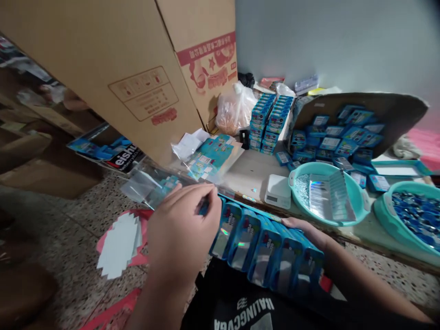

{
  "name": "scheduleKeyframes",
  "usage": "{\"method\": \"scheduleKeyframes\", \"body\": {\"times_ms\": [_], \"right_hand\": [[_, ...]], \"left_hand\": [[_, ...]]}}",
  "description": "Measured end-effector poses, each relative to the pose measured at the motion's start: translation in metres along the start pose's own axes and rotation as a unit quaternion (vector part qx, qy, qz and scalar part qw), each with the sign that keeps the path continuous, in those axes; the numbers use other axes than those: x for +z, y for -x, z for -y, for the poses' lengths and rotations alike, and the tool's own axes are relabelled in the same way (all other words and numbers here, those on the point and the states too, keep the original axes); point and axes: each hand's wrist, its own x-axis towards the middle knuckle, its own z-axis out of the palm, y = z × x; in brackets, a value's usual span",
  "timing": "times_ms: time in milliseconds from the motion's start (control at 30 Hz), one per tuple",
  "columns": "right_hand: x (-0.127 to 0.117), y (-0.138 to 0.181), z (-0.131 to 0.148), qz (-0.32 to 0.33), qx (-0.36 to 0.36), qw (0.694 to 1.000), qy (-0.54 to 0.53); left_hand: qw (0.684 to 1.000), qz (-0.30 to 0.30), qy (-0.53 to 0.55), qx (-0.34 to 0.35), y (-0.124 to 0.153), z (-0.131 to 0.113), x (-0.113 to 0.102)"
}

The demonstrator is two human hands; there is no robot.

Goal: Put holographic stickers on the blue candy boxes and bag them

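We're steadying the row of blue boxes [264, 254] before our black shirt [254, 316], by the table [245, 172]: R hand [311, 233] is clasping its R end; L hand [189, 224] is curling at the L end, can't tell if pinching. We're best squeezing evenly, w/o denting.

Single head-worn cam looks forward and down, bare left hand [182, 229] and bare right hand [312, 233] close in, pale flat surface [249, 172] just beyond.

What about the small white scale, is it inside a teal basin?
No, the white scale sits on the table, beside a teal basin.
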Motion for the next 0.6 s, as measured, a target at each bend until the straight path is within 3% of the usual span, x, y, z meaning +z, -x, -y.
{"method": "scheduleKeyframes", "body": {"times_ms": [167,367,500,600], "right_hand": [[0.000,-0.001,-0.009,-0.003,-0.041,0.997,-0.058],[0.004,-0.003,-0.019,-0.040,-0.086,0.993,-0.077],[0.010,-0.011,-0.023,-0.052,-0.112,0.988,-0.097],[0.010,-0.016,-0.025,-0.067,-0.130,0.985,-0.088]], "left_hand": [[0.994,-0.027,0.019,0.105,0.002,0.017,0.013],[0.979,-0.002,0.047,0.199,0.022,0.032,0.018],[0.971,0.009,0.098,0.219,0.024,0.023,0.024],[0.972,0.006,0.150,0.182,0.024,0.017,0.028]]}}
